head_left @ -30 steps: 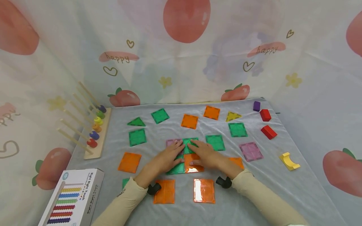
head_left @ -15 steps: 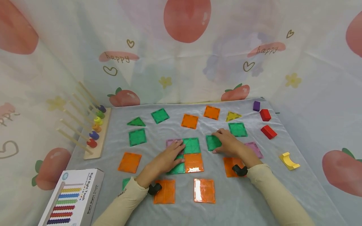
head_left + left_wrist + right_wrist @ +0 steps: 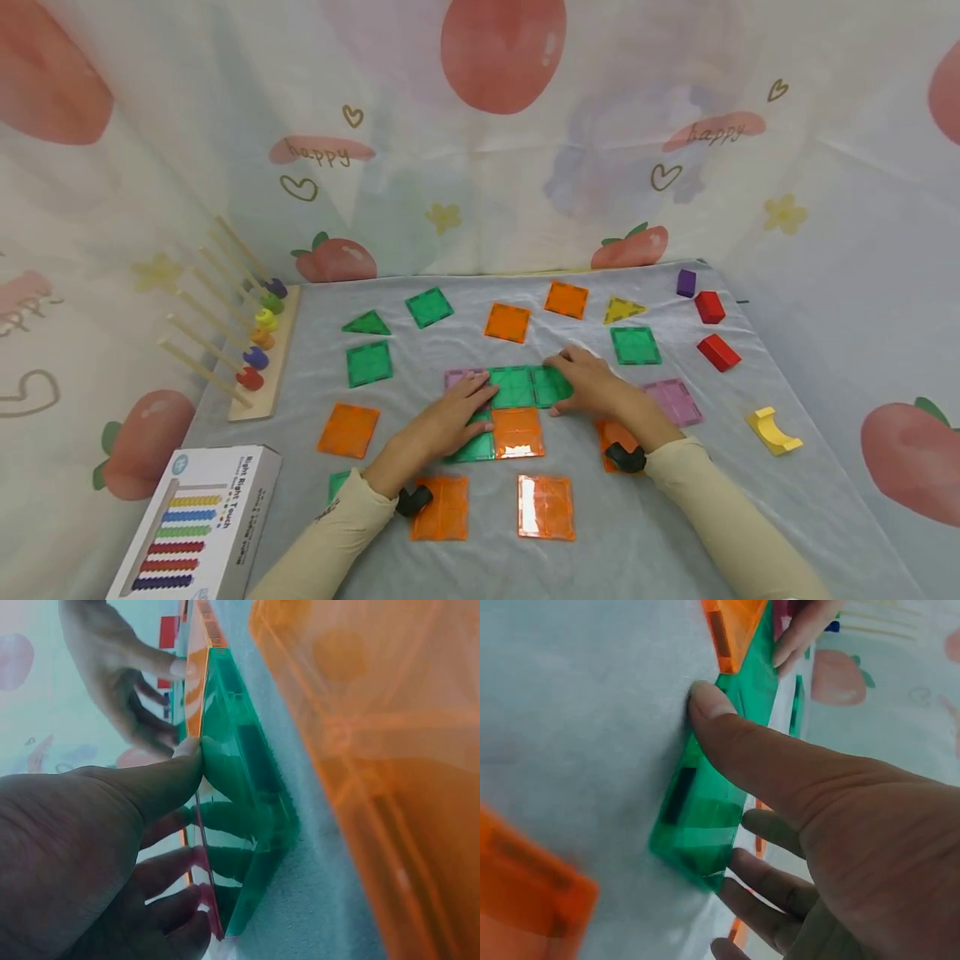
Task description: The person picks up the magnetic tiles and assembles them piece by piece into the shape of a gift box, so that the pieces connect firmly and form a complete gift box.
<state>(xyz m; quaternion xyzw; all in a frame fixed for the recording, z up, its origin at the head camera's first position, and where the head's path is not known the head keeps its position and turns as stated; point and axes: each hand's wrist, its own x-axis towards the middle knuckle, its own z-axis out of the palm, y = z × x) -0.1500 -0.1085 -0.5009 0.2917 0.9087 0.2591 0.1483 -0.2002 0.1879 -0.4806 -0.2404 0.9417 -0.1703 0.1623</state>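
Several translucent square magnetic tiles lie joined flat mid-table: a purple tile (image 3: 456, 377), a green tile (image 3: 512, 388), a nearer green tile (image 3: 476, 446) and an orange tile (image 3: 517, 432). My left hand (image 3: 448, 418) rests on the left side of this group, fingers extended over the purple tile, thumb by the nearer green one. With thumb and fingers at opposite edges, my right hand (image 3: 592, 385) holds another green square tile (image 3: 549, 387) flat against the group's right side. In the right wrist view, the thumb overlaps that tile's (image 3: 694, 806) near edge.
Loose orange tiles (image 3: 545, 508) lie nearer me, and green tiles (image 3: 369, 363) farther back. A peg board (image 3: 266, 367) and an abacus box (image 3: 191, 517) stand left. Red blocks (image 3: 718, 352) and a yellow arch (image 3: 773, 432) lie right, beyond a purple square tile (image 3: 675, 402).
My right hand has left the joined tiles, reached right to a separate green tile, and slid it left against the group. My left hand stays in place.
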